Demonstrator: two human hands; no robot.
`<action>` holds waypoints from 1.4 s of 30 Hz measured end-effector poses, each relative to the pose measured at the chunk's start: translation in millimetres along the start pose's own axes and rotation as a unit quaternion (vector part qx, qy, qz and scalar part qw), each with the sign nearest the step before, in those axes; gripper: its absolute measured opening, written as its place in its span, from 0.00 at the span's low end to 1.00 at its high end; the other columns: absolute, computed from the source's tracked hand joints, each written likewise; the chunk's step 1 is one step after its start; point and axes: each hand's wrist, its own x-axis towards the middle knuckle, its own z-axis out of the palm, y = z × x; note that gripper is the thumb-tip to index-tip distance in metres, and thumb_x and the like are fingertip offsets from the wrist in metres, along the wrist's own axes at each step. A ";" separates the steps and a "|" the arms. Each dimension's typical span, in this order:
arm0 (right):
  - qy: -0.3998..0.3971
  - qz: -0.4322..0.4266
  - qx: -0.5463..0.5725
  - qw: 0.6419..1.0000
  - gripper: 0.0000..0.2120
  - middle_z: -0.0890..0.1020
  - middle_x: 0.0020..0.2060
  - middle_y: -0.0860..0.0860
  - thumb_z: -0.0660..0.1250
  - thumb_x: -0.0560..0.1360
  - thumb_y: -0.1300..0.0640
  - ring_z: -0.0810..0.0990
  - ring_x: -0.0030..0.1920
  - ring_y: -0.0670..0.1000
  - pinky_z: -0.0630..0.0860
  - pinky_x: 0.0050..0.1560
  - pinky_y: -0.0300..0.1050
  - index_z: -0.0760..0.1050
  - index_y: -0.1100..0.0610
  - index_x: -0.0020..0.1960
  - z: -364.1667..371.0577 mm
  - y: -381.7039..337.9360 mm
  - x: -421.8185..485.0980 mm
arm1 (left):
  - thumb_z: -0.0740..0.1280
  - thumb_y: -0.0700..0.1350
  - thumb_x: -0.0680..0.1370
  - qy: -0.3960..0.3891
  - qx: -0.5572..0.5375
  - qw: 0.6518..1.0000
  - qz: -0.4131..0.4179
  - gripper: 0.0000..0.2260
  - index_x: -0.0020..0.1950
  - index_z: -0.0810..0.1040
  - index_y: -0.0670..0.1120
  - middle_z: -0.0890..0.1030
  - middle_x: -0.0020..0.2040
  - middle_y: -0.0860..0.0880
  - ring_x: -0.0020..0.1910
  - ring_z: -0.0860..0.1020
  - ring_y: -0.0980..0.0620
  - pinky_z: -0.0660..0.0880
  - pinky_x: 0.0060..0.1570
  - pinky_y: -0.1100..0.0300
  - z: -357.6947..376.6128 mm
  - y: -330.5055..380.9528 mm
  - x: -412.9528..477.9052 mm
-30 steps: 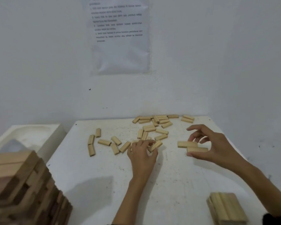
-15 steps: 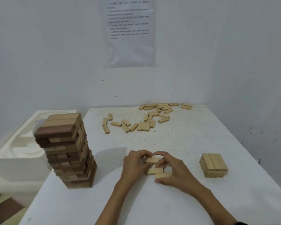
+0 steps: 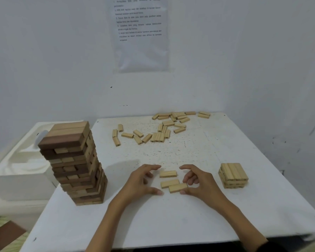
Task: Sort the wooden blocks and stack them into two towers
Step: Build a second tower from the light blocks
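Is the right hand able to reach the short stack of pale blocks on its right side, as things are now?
Probably yes. The right hand seems to grip nothing, and only bare table lies between it and the short stack nearby.

Dim, flat, cool-blue light. No glare or hot spots. Shadows are soft: 1 broad smudge on the counter (image 3: 171, 224) just left of the left hand (image 3: 140, 180), so the light reads as coming from the right and above. Wide-angle bend at the edges; the counter rim bows and the wall lines curve. Far loose blocks (image 3: 160, 130) are soft. Wall sheet (image 3: 140, 33) text is smeared, unreadable. Bottom-left corner is mushy, with mild compression noise overall.
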 end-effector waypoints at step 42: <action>-0.061 0.012 -0.245 0.967 0.31 0.62 0.65 0.46 0.69 0.69 0.38 0.58 0.66 0.47 0.53 0.64 0.43 0.64 0.42 0.69 4.5 -7.0 24.6 | 0.57 0.74 0.58 -0.010 0.194 0.981 0.003 0.47 0.73 0.60 0.55 0.56 0.74 0.53 0.71 0.50 0.57 0.44 0.69 0.58 12.5 -3.3 8.1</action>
